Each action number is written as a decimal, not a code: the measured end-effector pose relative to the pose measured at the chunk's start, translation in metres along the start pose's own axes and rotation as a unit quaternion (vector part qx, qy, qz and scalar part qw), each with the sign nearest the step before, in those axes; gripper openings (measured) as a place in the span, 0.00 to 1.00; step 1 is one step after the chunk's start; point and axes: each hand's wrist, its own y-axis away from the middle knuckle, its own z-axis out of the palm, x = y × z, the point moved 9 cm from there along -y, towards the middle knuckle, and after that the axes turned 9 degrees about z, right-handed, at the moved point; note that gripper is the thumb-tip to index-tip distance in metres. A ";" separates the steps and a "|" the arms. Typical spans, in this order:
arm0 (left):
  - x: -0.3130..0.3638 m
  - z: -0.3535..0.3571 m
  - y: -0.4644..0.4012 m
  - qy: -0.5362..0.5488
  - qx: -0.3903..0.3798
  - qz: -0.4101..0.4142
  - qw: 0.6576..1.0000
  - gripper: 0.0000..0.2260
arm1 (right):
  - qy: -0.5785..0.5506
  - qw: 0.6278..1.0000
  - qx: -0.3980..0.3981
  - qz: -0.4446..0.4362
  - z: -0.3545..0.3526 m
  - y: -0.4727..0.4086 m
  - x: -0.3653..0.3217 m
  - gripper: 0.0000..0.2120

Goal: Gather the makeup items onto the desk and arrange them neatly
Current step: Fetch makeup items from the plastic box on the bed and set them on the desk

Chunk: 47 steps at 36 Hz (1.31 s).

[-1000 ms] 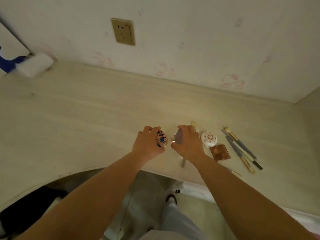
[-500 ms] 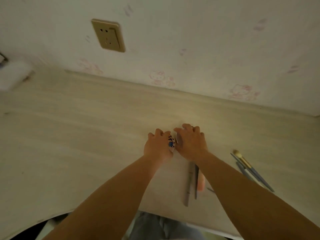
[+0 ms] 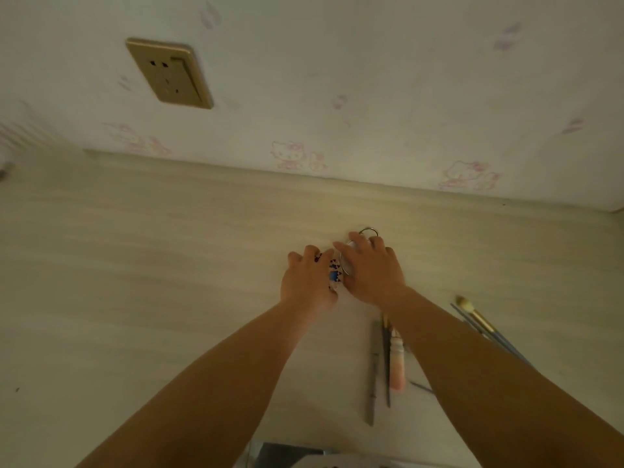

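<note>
so the left hand (image 3: 309, 282) has its fingers (image 3: 305, 256) curled around a small round thing with a blue and dark speckled pattern (image 3: 334, 273), probably a little compact, gripped at the thumb side; right beside it the right hand (image 3: 371, 268) lies palm down with fingers (image 3: 358, 239) bent over a round silver-rimmed piece (image 3: 369, 231), only the far arc of the rim and a bit by the thumb peeking out, so can't say for sure what it is or whether it's pinched or just covered; both hands are touching each other, low over the table (image 3: 135, 282), toward its back half; nearer the front edge, under the right forearm, there's a bunch lying lengthwise side by side: a grey pencil-like stick (image 3: 373, 373), a thin dark one (image 3: 386, 363) next to it, and a pale pink tube (image 3: 396, 364) touching that; further right, a fan of blue-handled brushes (image 3: 486, 329), one with a gold ferrule and pale bristle tip, partly hidden by the arm; behind it all the wall has cartoon cat wallpaper (image 3: 293, 155) and a gold socket plate (image 3: 169, 72) up left
</note>
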 end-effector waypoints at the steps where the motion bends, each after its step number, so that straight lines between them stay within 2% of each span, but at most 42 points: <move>1: 0.000 0.000 0.000 -0.002 -0.001 0.000 1.000 0.31 | 0.003 1.000 -0.004 0.000 0.001 0.000 0.000 0.30; 5: 0.002 0.001 -0.004 -0.018 -0.027 0.003 0.999 0.36 | 0.021 1.000 -0.007 -0.006 0.003 0.005 -0.001 0.31; 8: 0.011 -0.006 -0.005 -0.002 -0.010 0.019 1.000 0.34 | 0.033 0.999 -0.008 -0.013 0.003 0.013 -0.001 0.31; 11: 0.029 -0.019 -0.005 -0.003 0.017 0.079 0.997 0.32 | -0.005 1.000 -0.004 0.014 -0.004 0.023 0.006 0.30; 16: 0.067 -0.045 0.001 -0.048 0.071 0.183 0.979 0.29 | -0.062 0.994 0.068 0.064 -0.033 0.055 0.027 0.27; 23: 0.149 -0.032 0.020 -0.085 0.044 0.295 0.951 0.24 | -0.104 0.968 0.120 0.193 -0.044 0.126 0.086 0.25; 35: 0.284 0.053 0.117 -0.118 -0.016 0.450 0.885 0.25 | -0.172 0.899 0.147 0.376 0.004 0.304 0.174 0.23; 39: 0.327 0.098 0.163 -0.143 -0.038 0.494 0.857 0.24 | -0.196 0.868 0.143 0.434 0.038 0.380 0.199 0.24; 47: 0.412 0.197 0.277 -0.155 -0.093 0.540 0.822 0.24 | -0.242 0.812 0.104 0.521 0.126 0.548 0.242 0.25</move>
